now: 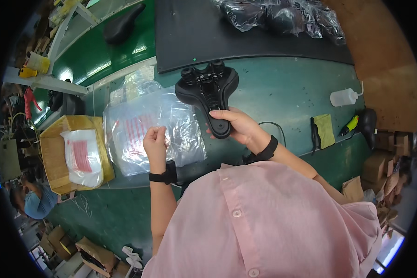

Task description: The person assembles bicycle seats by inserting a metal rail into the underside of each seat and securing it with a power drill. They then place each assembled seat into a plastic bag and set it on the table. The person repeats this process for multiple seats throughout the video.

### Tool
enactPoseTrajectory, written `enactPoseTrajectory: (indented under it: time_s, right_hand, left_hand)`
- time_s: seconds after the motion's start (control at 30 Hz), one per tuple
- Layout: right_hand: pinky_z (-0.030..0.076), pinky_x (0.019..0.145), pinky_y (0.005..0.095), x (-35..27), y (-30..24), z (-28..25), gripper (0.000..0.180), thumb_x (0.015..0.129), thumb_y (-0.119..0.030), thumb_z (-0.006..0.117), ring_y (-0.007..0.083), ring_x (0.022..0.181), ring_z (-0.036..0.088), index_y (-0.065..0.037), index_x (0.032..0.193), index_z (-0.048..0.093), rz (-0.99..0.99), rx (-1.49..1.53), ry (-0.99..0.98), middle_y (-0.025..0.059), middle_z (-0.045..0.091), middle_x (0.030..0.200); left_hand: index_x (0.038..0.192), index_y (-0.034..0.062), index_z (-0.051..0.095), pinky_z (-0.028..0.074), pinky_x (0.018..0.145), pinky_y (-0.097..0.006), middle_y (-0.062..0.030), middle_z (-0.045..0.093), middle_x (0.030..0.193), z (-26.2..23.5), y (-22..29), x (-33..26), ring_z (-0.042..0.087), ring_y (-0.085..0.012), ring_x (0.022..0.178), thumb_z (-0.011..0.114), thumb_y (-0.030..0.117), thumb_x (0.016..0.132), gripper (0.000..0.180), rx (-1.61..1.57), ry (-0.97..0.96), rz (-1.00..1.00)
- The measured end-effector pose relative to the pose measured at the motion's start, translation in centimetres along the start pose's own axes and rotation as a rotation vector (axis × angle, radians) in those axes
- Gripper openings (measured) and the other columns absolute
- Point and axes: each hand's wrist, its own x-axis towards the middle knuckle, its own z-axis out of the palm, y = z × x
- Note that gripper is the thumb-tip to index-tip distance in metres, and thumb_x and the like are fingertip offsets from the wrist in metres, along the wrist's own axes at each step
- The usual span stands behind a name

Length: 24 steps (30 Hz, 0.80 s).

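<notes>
A black bicycle saddle (207, 88) is held over the table with its underside showing and its nose pointing toward me. My right hand (238, 124) grips it by the nose, thumb on top and fingers beneath. My left hand (155, 141) is closed, fingertips pressed together, above a stack of clear plastic bags (180, 132) with red print. Whatever the left fingers may pinch is too small or hidden to make out. Left of the stack, a yellowish open box (53, 160) contains more printed bags (84, 157).
Plastic-wrapped saddles (282, 18) lie on a black mat (190, 34) at the back. At right are a white squeeze bottle (344, 97), a yellow-green cloth (325, 131) and another saddle (368, 127). One saddle (124, 24) rests on the green conveyor (85, 58). A person (39, 201) is at far left.
</notes>
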Motion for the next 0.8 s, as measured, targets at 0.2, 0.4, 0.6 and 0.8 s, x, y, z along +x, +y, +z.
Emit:
enactPoseTrajectory:
  time_s: [0.2,0.4,0.6,0.8]
  right_hand:
    - [0.058,0.064,0.0364,2.1,0.8,3.2,0.034,0.086,-0.018,0.066,0.0261,0.087,0.066,0.003,0.110,0.054,-0.050,-0.004,-0.101,0.0118,0.060,0.097]
    - [0.055,0.057,0.0294,3.0,1.4,6.3,0.030,0.084,-0.019,0.068,0.0189,0.075,0.067,0.004,0.101,0.057,-0.046,0.004,-0.089,0.0111,0.063,0.089]
    - [0.058,0.061,0.0356,3.3,1.4,5.5,0.034,0.086,-0.022,0.066,0.0234,0.081,0.067,0.006,0.104,0.055,-0.044,-0.033,-0.038,0.0136,0.062,0.093]
    - [0.057,0.064,0.0352,1.9,0.6,1.0,0.037,0.087,-0.023,0.064,0.0232,0.082,0.066,0.007,0.107,0.055,-0.104,-0.124,0.070,0.0140,0.063,0.095]
  left_hand:
    - [0.082,0.0056,0.059,0.020,0.042,-0.021,0.0079,0.041,0.056,2.9,1.0,-0.6,0.030,-0.0003,0.046,0.057,0.013,0.094,0.014,-0.114,-0.142,0.038]
    - [0.086,0.0028,0.062,0.025,0.044,-0.021,0.0066,0.043,0.058,3.1,0.5,-0.2,0.033,-0.0005,0.048,0.051,0.015,0.096,0.019,-0.093,-0.190,0.003]
    - [0.087,0.0023,0.064,0.024,0.044,-0.021,0.0075,0.045,0.059,2.2,1.0,0.0,0.034,-0.0002,0.049,0.054,0.014,0.094,0.017,-0.016,-0.185,-0.093]
    - [0.087,0.0028,0.064,0.023,0.042,-0.020,0.0087,0.043,0.057,1.2,-1.1,1.0,0.033,0.0001,0.047,0.057,0.015,0.093,0.016,-0.036,-0.181,-0.172]
